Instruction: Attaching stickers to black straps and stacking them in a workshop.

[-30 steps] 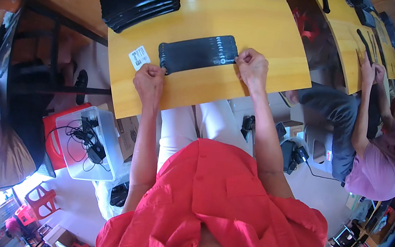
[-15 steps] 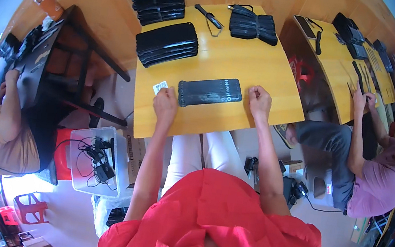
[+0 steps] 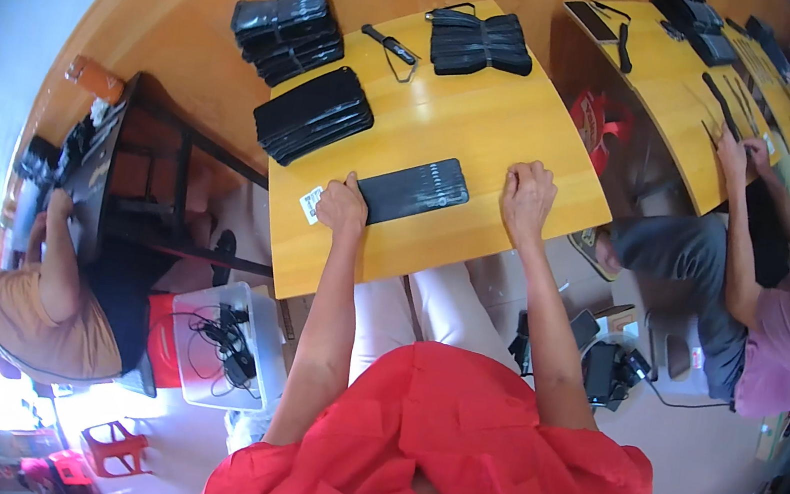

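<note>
A flat black plastic sleeve (image 3: pixel 418 193) with pale printed marks lies slantwise on the yellow table (image 3: pixel 405 248) in front of me. My left hand (image 3: pixel 342 207) is closed at the sleeve's left end, thumb on its edge; the fingertips are partly hidden. Just beside that hand lies a small white printed label (image 3: pixel 309 205). To the right of the sleeve, and apart from it, my right hand (image 3: pixel 528 200) rests on the table with its fingers curled in and nothing seen in them.
Black sleeves are stacked (image 3: pixel 313 114) at the table's left, with a bundled pile (image 3: pixel 284 29) behind. Farther back are a black strap-like tool (image 3: pixel 391 46) and another tied bundle (image 3: pixel 482 45). People work at a dark table (image 3: pixel 101 185) and a second yellow table (image 3: pixel 668 103). A clear bin (image 3: pixel 267 330) holds cables.
My left hand has moved onto the sleeve's left end. The sleeve's printed marks, earlier near its right end, now lie nearer the left. The whole view has shifted and tilted.
</note>
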Action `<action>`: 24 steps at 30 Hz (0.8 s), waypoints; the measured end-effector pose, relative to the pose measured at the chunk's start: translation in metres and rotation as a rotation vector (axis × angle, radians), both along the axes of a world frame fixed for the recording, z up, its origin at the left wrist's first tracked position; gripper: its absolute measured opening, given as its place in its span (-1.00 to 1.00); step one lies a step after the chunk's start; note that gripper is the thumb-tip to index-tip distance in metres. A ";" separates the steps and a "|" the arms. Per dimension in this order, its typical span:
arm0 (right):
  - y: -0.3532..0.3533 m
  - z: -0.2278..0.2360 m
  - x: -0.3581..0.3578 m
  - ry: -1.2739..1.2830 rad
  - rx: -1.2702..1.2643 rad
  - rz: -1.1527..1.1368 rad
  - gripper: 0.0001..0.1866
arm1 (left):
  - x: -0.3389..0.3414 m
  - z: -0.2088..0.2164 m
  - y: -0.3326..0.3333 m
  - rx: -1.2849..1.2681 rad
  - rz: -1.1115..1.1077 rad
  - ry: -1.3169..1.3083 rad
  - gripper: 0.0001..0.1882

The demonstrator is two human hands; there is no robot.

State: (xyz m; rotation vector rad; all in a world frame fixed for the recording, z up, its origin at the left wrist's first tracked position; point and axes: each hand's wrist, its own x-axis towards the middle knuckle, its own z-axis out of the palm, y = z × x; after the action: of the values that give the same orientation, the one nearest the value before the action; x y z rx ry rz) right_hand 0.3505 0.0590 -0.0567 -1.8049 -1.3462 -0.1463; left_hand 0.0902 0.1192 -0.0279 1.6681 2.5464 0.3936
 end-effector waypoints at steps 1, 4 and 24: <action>0.000 0.001 0.000 -0.007 -0.012 0.015 -0.95 | 0.002 -0.003 -0.001 0.030 -0.010 0.033 -0.53; -0.001 0.000 0.001 0.026 0.012 0.013 -0.95 | 0.005 -0.010 -0.004 0.112 -0.067 0.091 -0.56; -0.003 -0.004 0.009 0.214 0.121 0.028 -0.97 | 0.072 0.113 -0.032 0.567 -0.814 0.173 -0.75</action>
State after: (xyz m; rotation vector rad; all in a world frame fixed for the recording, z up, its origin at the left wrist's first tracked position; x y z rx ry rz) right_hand 0.3591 0.0561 -0.0611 -1.6498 -1.1854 -0.0174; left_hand 0.1621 0.0877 0.0850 2.8214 1.6610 0.9588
